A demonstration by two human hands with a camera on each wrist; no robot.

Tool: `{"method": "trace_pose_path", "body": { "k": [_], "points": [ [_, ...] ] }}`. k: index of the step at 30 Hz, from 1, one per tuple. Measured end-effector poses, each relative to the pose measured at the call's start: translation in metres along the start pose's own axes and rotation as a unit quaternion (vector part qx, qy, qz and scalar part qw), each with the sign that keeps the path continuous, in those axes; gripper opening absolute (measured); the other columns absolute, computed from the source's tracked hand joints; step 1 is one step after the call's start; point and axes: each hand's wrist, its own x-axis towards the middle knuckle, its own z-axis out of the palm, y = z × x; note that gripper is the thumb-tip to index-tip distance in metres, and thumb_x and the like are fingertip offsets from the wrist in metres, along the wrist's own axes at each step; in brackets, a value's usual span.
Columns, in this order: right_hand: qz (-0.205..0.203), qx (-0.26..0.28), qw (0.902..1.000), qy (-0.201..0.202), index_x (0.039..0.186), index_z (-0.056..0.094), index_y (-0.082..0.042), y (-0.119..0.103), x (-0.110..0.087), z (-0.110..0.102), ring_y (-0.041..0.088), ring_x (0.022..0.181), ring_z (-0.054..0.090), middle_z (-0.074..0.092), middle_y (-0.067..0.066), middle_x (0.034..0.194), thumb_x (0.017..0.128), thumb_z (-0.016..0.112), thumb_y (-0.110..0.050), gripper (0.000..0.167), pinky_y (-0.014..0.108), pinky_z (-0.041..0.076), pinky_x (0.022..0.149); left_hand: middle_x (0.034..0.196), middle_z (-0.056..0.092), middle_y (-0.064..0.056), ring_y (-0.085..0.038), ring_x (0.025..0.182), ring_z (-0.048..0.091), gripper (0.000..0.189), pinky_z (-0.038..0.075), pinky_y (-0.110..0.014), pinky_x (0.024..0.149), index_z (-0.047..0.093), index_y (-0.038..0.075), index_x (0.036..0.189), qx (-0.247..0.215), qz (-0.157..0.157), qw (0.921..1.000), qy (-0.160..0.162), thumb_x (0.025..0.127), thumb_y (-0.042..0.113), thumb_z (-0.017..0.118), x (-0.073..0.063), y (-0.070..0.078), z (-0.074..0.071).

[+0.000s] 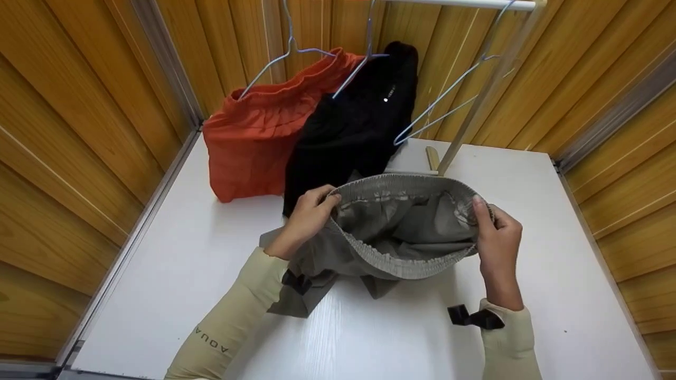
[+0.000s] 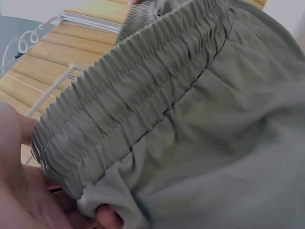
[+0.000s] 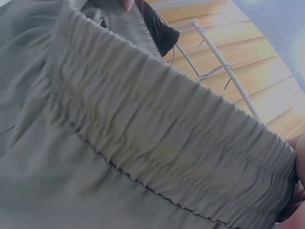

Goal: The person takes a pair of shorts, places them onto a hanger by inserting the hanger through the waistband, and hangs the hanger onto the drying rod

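Grey-green pants with a gathered elastic waistband point(image 1: 417, 268) are held above the table, the waist stretched wide and facing up. My left hand point(image 1: 308, 215) grips the left end of the waistband, thumb on the inner side. At the opposite end, my right hand point(image 1: 499, 243) pinches the band with its thumb inside. The outer face of the pants point(image 2: 214, 138) fills much of the left wrist view, and the ribbed band point(image 3: 157, 119) crosses the right wrist view. Folds of the lower part hang beneath my left forearm. Some fingers are hidden behind the cloth.
Behind, an orange garment point(image 1: 248, 153) and a black garment point(image 1: 343, 137) hang on wire hangers. A bare hanger point(image 1: 443, 97) hangs at the right of the white rack point(image 1: 470, 119). Wood-patterned walls point(image 1: 68, 105) enclose the white table point(image 1: 560, 253) on three sides.
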Motion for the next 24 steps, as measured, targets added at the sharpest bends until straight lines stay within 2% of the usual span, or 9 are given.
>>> {"method": "trace_pose_path", "body": {
  "k": [5,10,14,18,24],
  "points": [
    [0.002,-0.007,0.9996,-0.027,0.072,0.059,0.010,-0.002,-0.002,0.006,0.004,0.050,0.040,0.043,-0.010,0.052,0.096,0.060,-0.029,0.045,0.021,0.034,0.049,0.077,0.052,0.004,-0.014,0.073,0.049,0.019,0.039,-0.028,0.070,0.061,0.015,0.087,0.028,-0.003,0.9996,-0.008,0.098,0.025,0.050,0.000,-0.013,0.008],
    [0.007,-0.002,0.9986,-0.052,0.066,0.049,0.008,-0.002,-0.005,0.011,0.005,0.049,0.036,0.036,-0.009,0.052,0.096,0.059,-0.028,0.048,0.021,0.032,0.048,0.077,0.053,0.002,-0.015,0.074,0.050,0.018,0.043,-0.031,0.072,0.061,0.016,0.091,0.082,-0.005,0.9964,-0.023,0.099,0.028,0.051,0.002,-0.023,0.015],
    [0.007,-0.015,0.9981,-0.059,0.065,0.048,0.003,-0.002,-0.007,0.013,0.005,0.050,0.036,0.035,-0.010,0.052,0.097,0.058,-0.030,0.047,0.022,0.032,0.049,0.090,0.064,-0.004,-0.021,0.083,0.059,0.021,0.048,-0.039,0.078,0.062,0.015,0.106,0.151,-0.005,0.9878,-0.036,0.098,0.032,0.052,0.002,-0.029,0.019],
    [0.009,-0.032,0.9972,-0.068,0.074,0.060,0.004,-0.002,-0.007,0.016,0.005,0.054,0.041,0.042,-0.009,0.056,0.097,0.058,-0.030,0.042,0.022,0.035,0.051,0.108,0.068,-0.007,-0.025,0.093,0.064,0.030,0.050,-0.045,0.081,0.060,0.016,0.121,0.204,-0.007,0.9779,-0.044,0.098,0.034,0.053,0.004,-0.034,0.020],
    [0.010,-0.069,0.9933,-0.092,0.087,0.069,0.002,-0.001,-0.010,0.020,0.007,0.061,0.047,0.051,-0.008,0.064,0.097,0.057,-0.030,0.036,0.023,0.039,0.058,0.097,0.067,-0.006,-0.022,0.079,0.062,0.035,0.051,-0.041,0.072,0.056,0.011,0.128,0.239,0.010,0.9685,-0.070,0.098,0.028,0.054,0.005,-0.040,0.022]
  ]
}}
